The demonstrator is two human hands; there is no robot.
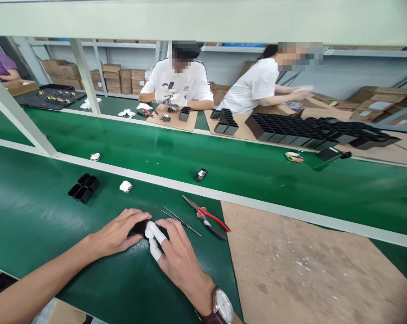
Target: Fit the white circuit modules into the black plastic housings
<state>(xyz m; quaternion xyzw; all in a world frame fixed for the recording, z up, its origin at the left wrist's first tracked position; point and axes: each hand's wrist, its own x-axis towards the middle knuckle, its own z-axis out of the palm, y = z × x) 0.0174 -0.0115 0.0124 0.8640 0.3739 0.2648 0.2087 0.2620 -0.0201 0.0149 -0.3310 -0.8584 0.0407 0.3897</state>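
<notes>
My left hand (pixel 120 231) is closed around a small black plastic case (pixel 140 227) lying on the green bench, its open end turned to the right. My right hand (pixel 179 252), with white finger cots on thumb and index finger, pinches a white-coated part (pixel 149 230) at that opening. How deep the part sits inside is hidden by the fingers. Just right of the hands lie tweezers (pixel 181 221) and red-handled long-nose pliers (pixel 206 217). Further back stand several black cases (pixel 83 188) in a cluster, near a small circuit board topped with white compound (pixel 126 186).
A stained cardboard sheet (pixel 311 265) covers the bench at right. Beyond a pale rail (pixel 149 176) runs a green conveyor belt (pixel 149 148) carrying several small parts. Two co-workers sit opposite, near rows of black cases (pixel 284 130). A slanted metal post (pixel 24 119) stands at left.
</notes>
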